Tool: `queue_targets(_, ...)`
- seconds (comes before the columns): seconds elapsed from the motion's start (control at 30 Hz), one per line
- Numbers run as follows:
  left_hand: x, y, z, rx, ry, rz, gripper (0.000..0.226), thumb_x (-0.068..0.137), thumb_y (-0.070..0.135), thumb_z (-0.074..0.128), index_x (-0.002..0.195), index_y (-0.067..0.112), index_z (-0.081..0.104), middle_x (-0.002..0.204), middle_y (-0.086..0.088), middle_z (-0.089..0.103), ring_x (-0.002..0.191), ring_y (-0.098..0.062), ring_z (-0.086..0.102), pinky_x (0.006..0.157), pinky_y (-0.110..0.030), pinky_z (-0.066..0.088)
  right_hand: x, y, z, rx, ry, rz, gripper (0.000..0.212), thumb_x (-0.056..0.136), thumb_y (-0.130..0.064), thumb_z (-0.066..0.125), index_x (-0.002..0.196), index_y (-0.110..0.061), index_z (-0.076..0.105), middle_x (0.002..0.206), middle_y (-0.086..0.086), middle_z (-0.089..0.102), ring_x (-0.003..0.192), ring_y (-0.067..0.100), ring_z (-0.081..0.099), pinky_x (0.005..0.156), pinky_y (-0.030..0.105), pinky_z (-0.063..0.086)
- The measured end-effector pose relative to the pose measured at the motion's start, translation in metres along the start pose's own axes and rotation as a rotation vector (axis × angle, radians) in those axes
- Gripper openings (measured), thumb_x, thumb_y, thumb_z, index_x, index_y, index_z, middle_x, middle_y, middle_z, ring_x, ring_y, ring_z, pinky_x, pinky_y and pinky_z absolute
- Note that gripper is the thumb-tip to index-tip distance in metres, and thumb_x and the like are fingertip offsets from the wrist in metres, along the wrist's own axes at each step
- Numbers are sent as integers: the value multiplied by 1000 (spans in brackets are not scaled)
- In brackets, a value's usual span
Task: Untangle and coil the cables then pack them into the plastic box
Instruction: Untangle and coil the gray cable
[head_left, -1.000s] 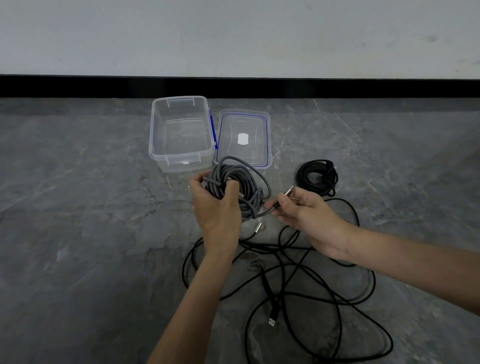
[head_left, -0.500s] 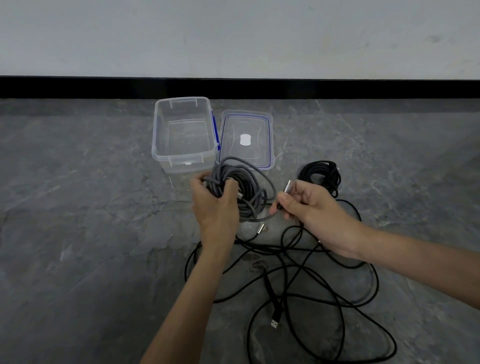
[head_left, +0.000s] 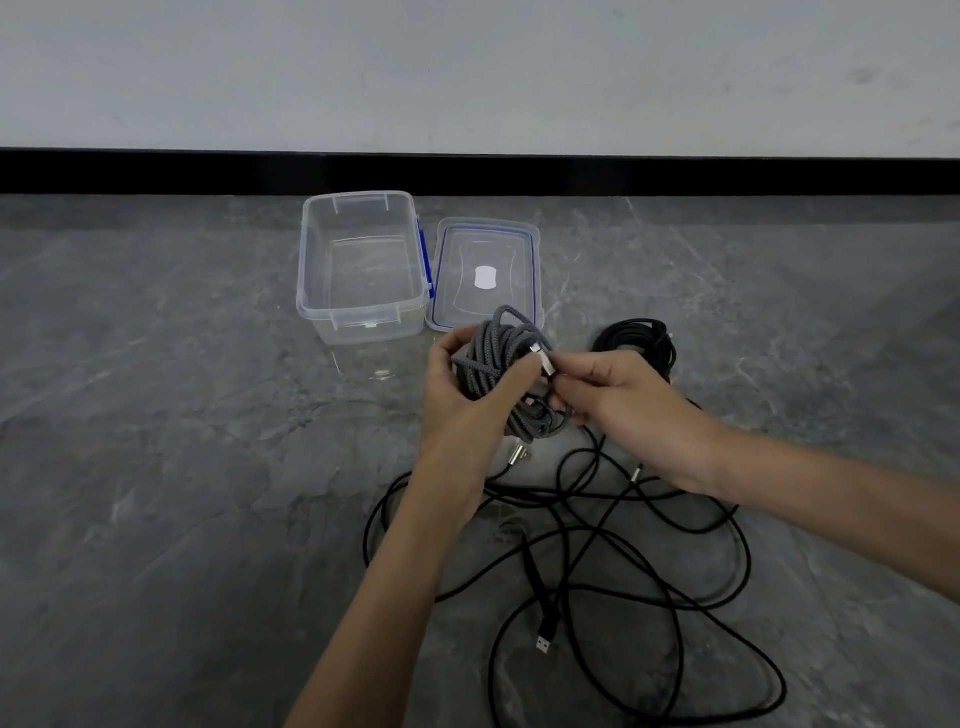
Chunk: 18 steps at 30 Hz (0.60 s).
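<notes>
Above the grey stone floor (head_left: 156, 467), the left hand (head_left: 457, 405) grips a coiled grey braided cable (head_left: 501, 353) while the right hand (head_left: 623, 410) pinches its silver plug (head_left: 540, 359).

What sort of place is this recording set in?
Probably a bare indoor room, worked on at floor level: grey stone-look floor, plain pale wall with black skirting. No furniture shows.
</notes>
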<state>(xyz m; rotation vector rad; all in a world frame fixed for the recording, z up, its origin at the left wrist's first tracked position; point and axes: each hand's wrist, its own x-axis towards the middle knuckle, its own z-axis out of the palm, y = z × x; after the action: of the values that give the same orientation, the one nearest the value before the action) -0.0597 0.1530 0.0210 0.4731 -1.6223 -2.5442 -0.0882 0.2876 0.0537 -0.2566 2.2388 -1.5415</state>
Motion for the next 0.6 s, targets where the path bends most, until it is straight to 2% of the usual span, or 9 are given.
queue_targets(0.1, 2, 0, -2, -10, 3, -62, 56, 75, 27, 78, 123, 5, 58, 100, -17, 69, 90, -26, 68, 85, -45, 57, -1, -1, 0, -84, 13, -8, 35, 96, 0, 50, 98, -28, 71, 90, 19, 71, 77, 9, 58, 87, 26, 48)
queue_targets(0.13, 3, -1, -2, -3, 20, -63, 51, 79, 25, 75, 120, 1, 59, 96, -16, 70, 87, -27, 68, 88, -49, 56, -2, 0, 1, -73, 30, 1, 31, 95, 1, 52, 97, -24, 70, 91, 18, 72, 76, 9, 60, 90, 27, 49)
queue_targets(0.2, 4, -2, -2, -6, 40, -63, 36, 88, 17, 68, 116, -3, 59, 84, -12, 69, 80, -25, 66, 87, -52, 53, -1, 2, 1, -57, 68, 26, 18, 92, 0, 58, 96, -14, 68, 81, 11, 73, 74, 8, 63, 86, 26, 50)
queue_targets(0.3, 3, -3, -2, 6, 7, -56, 32, 84, 18, 70, 110, 2, 60, 82, -11, 67, 77, -25, 64, 80, -47, 54, 1, 3, -1, -33, 95, 61, 6, 88, -1, 65, 90, -7, 65, 70, 2, 73, 66, 2, 65, 68, 13, 48)
queue_targets(0.4, 4, -3, -1, 7, -7, -70, 34, 71, 24, 69, 101, 11, 62, 83, -13, 64, 73, -24, 63, 75, -44, 56, 1, 2, -1, -10, 122, 74, 5, 86, 1, 67, 91, 2, 67, 72, 6, 72, 61, 2, 65, 60, 9, 45)
queue_targets(0.47, 3, -3, 0, -10, 6, -75, 27, 72, 23, 70, 97, 14, 62, 82, -12, 64, 73, -23, 62, 75, -44, 55, 0, 1, 1, -4, 150, 65, 4, 85, 0, 68, 89, 1, 69, 74, 7, 73, 64, 3, 65, 66, 12, 48)
queue_targets(0.53, 2, -4, 1, -36, 29, -62, 19, 83, 20, 70, 99, 12, 62, 85, -11, 65, 79, -25, 62, 77, -42, 53, 0, 1, 3, -7, 189, 65, 3, 84, -4, 71, 87, -5, 72, 78, 6, 75, 71, 9, 67, 76, 20, 52)
queue_targets(0.6, 1, -5, 2, -47, 45, -39, 17, 90, 24, 66, 101, 11, 62, 86, -9, 68, 80, -22, 64, 76, -39, 54, 1, 1, 4, 4, 229, 74, 3, 84, -7, 72, 84, -10, 73, 79, 7, 74, 73, 12, 67, 78, 23, 53)
